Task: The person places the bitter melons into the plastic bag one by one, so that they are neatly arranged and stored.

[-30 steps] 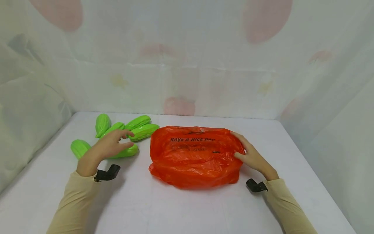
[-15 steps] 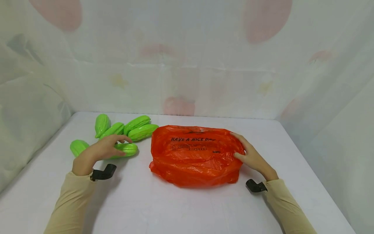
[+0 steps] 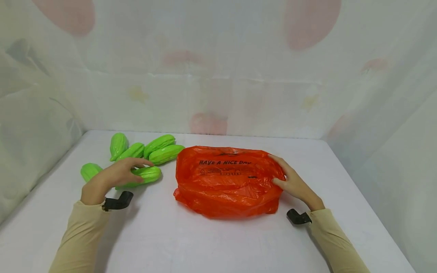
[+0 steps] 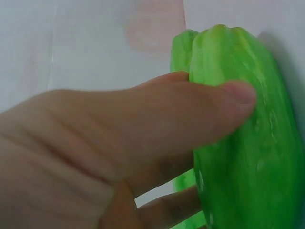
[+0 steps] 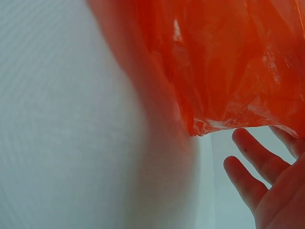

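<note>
My left hand [image 3: 117, 174] is at a light green ridged gourd [image 3: 150, 174] on the left of the white table. In the left wrist view the thumb lies across the near side of this gourd, with the fingers bent behind it. On the right, my right hand [image 3: 291, 182] is at the right rim of a red plastic bag [image 3: 225, 193] with black lettering; its thumb and fingers are spread apart there. The bag's mouth gapes wide. In the right wrist view several fingers [image 5: 259, 155] stretch out straight below the bag's edge; the thumb is hidden.
Behind the left hand lie more green gourds: an upright one [image 3: 118, 146], a slanted one [image 3: 131, 151] and two side by side, the upper one [image 3: 159, 144] and the lower one [image 3: 166, 154]. Another gourd [image 3: 90, 171] is partly behind the wrist. Patterned curtains [image 3: 259, 102] surround the table [image 3: 211, 246].
My left hand has moved down and slightly left onto the front gourd, and its thumb and fingers have come in around it. The right hand and the bag have hardly moved.
</note>
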`<state>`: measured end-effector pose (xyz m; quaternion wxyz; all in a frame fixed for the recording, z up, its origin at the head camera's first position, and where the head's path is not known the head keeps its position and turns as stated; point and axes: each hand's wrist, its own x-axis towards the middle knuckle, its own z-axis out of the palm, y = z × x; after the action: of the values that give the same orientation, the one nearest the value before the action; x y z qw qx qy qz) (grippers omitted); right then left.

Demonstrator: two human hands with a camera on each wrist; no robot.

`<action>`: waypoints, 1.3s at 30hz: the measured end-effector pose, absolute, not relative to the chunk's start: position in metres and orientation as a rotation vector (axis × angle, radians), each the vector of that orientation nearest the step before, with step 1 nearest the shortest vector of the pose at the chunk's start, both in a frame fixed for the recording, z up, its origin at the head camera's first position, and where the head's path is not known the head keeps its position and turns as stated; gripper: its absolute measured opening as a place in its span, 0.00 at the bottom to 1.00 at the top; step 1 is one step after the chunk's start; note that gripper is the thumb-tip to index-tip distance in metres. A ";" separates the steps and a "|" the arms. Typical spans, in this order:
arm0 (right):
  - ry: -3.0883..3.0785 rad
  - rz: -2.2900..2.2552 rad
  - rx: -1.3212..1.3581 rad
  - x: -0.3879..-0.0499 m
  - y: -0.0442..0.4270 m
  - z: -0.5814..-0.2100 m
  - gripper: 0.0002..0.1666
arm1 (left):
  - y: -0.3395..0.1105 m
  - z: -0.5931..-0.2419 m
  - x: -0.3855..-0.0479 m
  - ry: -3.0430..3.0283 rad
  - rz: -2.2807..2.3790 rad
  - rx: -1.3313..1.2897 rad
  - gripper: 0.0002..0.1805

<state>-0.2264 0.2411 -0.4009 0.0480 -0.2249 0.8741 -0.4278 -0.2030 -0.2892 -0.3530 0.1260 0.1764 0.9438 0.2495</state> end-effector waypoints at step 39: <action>2.658 -1.295 -0.682 -0.226 0.241 -0.399 0.44 | -0.263 -0.326 -0.192 2.903 1.017 0.340 0.34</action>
<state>-0.2261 0.2409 -0.3992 0.0537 -0.2243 0.8748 -0.4262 -0.1924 -0.2631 -0.3265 0.0233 0.1099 0.9378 0.3284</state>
